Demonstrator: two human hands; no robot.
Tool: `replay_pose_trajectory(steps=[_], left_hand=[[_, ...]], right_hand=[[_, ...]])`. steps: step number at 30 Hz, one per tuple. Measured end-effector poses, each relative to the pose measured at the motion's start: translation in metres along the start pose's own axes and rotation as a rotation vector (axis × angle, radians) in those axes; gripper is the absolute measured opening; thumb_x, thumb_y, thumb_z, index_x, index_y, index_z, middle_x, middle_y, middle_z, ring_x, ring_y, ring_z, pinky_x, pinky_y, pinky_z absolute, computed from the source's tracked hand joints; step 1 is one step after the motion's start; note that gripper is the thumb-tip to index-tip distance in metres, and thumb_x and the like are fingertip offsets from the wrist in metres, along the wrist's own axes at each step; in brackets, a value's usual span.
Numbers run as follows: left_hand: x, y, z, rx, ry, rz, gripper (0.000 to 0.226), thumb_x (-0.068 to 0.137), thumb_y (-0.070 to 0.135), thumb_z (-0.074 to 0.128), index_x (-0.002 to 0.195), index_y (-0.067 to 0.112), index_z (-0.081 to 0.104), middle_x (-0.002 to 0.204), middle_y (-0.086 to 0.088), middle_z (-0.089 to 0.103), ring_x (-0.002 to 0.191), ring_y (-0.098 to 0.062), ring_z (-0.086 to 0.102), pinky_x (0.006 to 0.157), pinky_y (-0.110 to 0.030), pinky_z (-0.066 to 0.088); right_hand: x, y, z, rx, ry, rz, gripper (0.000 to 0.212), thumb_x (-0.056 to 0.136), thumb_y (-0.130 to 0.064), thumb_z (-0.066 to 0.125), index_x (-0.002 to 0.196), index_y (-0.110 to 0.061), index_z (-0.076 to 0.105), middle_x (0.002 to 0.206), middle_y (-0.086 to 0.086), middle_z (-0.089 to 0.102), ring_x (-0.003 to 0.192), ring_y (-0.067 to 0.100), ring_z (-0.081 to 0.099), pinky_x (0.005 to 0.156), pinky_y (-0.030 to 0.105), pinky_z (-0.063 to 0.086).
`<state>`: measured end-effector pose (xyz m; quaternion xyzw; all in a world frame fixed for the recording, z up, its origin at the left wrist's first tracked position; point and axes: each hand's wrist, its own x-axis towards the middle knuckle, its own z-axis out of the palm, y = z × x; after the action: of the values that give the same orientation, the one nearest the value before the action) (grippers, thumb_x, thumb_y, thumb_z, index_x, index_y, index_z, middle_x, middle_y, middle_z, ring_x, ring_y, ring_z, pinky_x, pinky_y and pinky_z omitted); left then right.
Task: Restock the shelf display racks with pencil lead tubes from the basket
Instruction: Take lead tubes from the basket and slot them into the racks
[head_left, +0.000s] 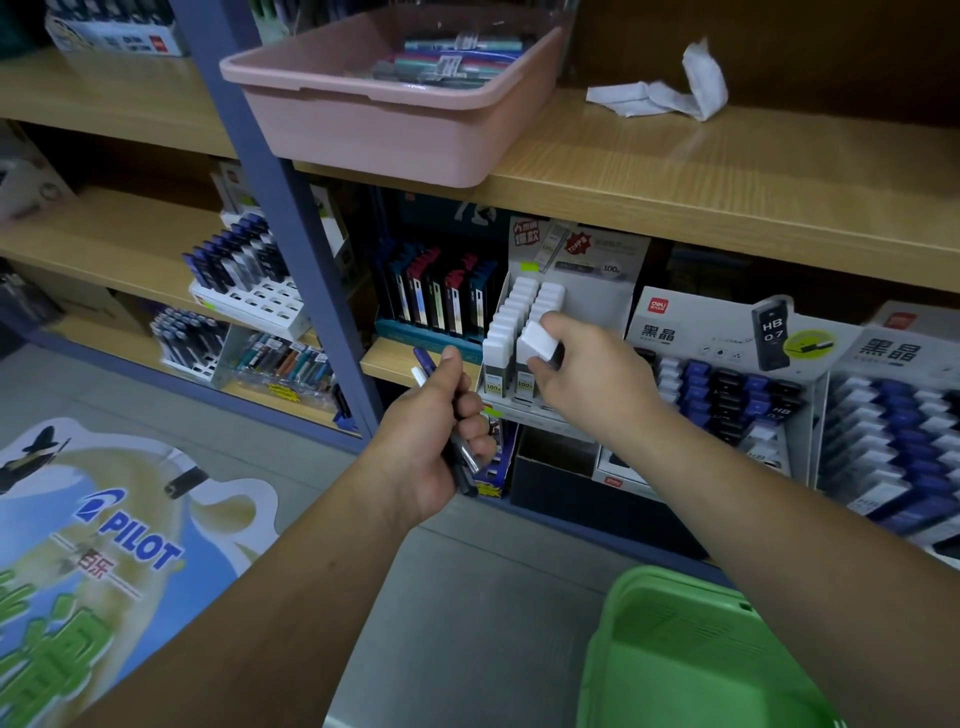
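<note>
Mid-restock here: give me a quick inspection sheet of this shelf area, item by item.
Surface: wooden shelf, with display racks on the level below.
Job's things: white-capped tube at the front right of the white rack; green basket lower right, no tubes seen in its visible part.
Clutter: crumpled white paper and an overhanging pink tray of pens on the upper shelf.
Hands: right hand pinches the white-capped tube; left hand grips a bundle of tubes.
Cables: nothing seen.
Surroundings: neighbouring racks of blue and black tubes; Pilot sign on the floor, left.
</note>
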<state>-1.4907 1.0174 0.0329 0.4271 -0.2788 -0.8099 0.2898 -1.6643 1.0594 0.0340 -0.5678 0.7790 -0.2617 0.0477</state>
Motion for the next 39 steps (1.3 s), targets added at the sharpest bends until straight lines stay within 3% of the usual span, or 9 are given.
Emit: replay_pose_trajectory(steps=[4,8,13,19,21,26,29,34,39], left_hand=[[-0.003,0.001,0.007,-0.111,0.031,-0.008,0.038,0.099,0.052,0.062,0.08,0.02,0.053,0.063,0.005,0.04,0.05,-0.012,0.033,0.047,-0.026,0.039],[-0.002,0.003,0.016,-0.244,0.072,0.035,0.038,0.101,0.05,0.059,0.081,0.019,0.052,0.061,0.004,0.04,0.047,-0.012,0.035,0.05,-0.026,0.042],[-0.002,-0.004,0.036,-0.268,0.095,0.068,0.039,0.101,0.05,0.06,0.079,0.02,0.051,0.059,0.005,0.04,0.049,-0.011,0.038,0.052,-0.027,0.046],[-0.008,-0.012,0.054,-0.314,0.076,0.06,0.035,0.101,0.044,0.064,0.081,0.017,0.056,0.059,0.005,0.041,0.049,-0.011,0.036,0.05,-0.025,0.042],[-0.01,-0.015,0.058,-0.258,0.065,0.063,0.034,0.101,0.044,0.064,0.082,0.016,0.058,0.06,0.005,0.042,0.048,-0.011,0.038,0.05,-0.026,0.042],[-0.013,-0.024,0.063,-0.158,0.025,0.056,0.035,0.101,0.047,0.061,0.084,0.017,0.06,0.064,0.003,0.043,0.05,-0.011,0.041,0.05,-0.027,0.043],[-0.014,-0.028,0.067,-0.123,-0.006,0.035,0.034,0.1,0.048,0.061,0.085,0.018,0.059,0.064,0.004,0.047,0.053,-0.011,0.044,0.045,-0.025,0.043],[-0.016,-0.033,0.06,0.448,-0.023,0.223,0.033,0.101,0.049,0.061,0.093,0.017,0.057,0.066,0.0,0.046,0.052,-0.014,0.04,0.047,-0.029,0.04],[-0.026,-0.042,0.066,0.902,-0.102,0.4,0.039,0.097,0.033,0.071,0.068,0.018,0.05,0.052,0.006,0.039,0.043,-0.009,0.034,0.043,-0.017,0.031]], right_hand=[[-0.003,-0.013,-0.019,0.354,-0.061,0.086,0.015,0.09,-0.029,0.077,0.096,-0.026,0.063,0.066,-0.008,0.061,0.06,0.017,0.062,0.057,0.037,0.056],[-0.025,-0.027,-0.045,0.748,-0.391,0.111,0.037,0.072,-0.02,0.093,0.099,-0.018,0.067,0.061,-0.003,0.06,0.046,0.021,0.052,0.042,0.029,0.043],[-0.051,-0.022,-0.047,0.687,-0.427,0.111,0.049,0.064,-0.014,0.098,0.099,-0.013,0.063,0.056,-0.012,0.059,0.041,0.013,0.048,0.038,0.023,0.039],[-0.056,-0.007,-0.05,0.629,-0.209,0.12,0.054,0.054,-0.031,0.101,0.091,-0.019,0.064,0.076,0.008,0.063,0.06,0.019,0.053,0.055,0.033,0.047],[-0.058,-0.005,-0.049,0.565,-0.162,0.099,0.055,0.05,-0.037,0.102,0.087,-0.023,0.064,0.083,0.0,0.066,0.071,0.011,0.055,0.065,0.027,0.046],[-0.06,0.006,-0.051,0.469,-0.115,0.137,0.053,0.048,-0.044,0.102,0.078,-0.036,0.059,0.069,-0.027,0.057,0.063,-0.003,0.048,0.057,0.022,0.039],[-0.058,0.008,-0.059,0.505,-0.178,0.132,0.051,0.051,-0.038,0.102,0.08,-0.035,0.06,0.065,-0.024,0.058,0.057,0.0,0.05,0.058,0.026,0.043],[-0.046,0.014,-0.084,0.799,-0.242,0.158,0.038,0.072,-0.024,0.093,0.095,-0.015,0.064,0.051,-0.002,0.056,0.039,0.022,0.048,0.042,0.027,0.04],[-0.041,0.015,-0.091,0.831,-0.235,0.153,0.026,0.086,-0.021,0.082,0.108,-0.017,0.069,0.047,0.001,0.057,0.036,0.02,0.047,0.041,0.027,0.04]])
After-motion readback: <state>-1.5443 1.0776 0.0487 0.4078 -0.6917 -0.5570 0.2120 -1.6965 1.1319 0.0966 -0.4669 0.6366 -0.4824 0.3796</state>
